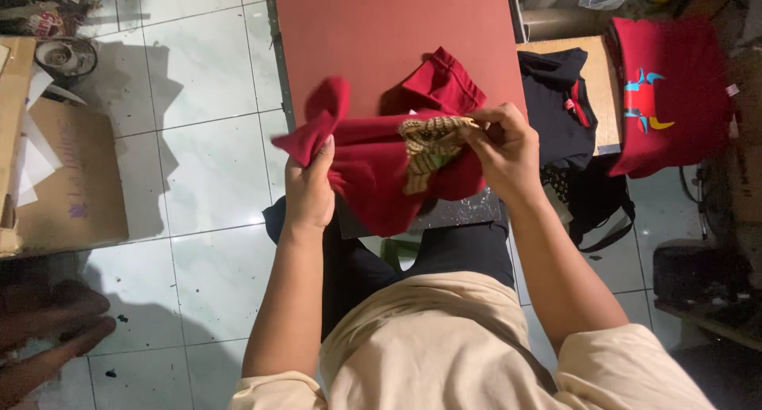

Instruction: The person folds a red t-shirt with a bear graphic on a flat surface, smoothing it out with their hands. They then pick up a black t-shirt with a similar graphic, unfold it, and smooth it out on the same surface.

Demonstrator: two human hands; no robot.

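1. Our right fingers (486, 123) are pinched together on the edge of a tan printed patch (432, 140), thumb and fingertips closed on its upper right corner.
2. Our left fingers (317, 157) are clamped on a fold of the red shirt (373, 172), the thumb on top and the other fingers hidden under the cloth.
3. The patch lies just left of the right fingertips, on the shirt's front, between our two hands.
4. The right hand (508, 152) sits at the shirt's right edge; the left hand (309, 189) holds its left side, where one sleeve (321, 112) sticks up above the thumb.
5. The shirt is bunched and lifted, its lower part hanging over the near edge of a red board (381, 29); another sleeve (444, 80) rests on the board.
6. The board's dark near edge shows below the hanging cloth, just above our dark trousers (468, 255).
7. To the right, well apart from our hands, a black shirt (559, 100) lies on a wooden stand (605, 84), and a red shirt with a print (671, 92) lies beside it.
8. To the left, a cardboard sheet (67, 180) rests on the tiled floor (206, 156).
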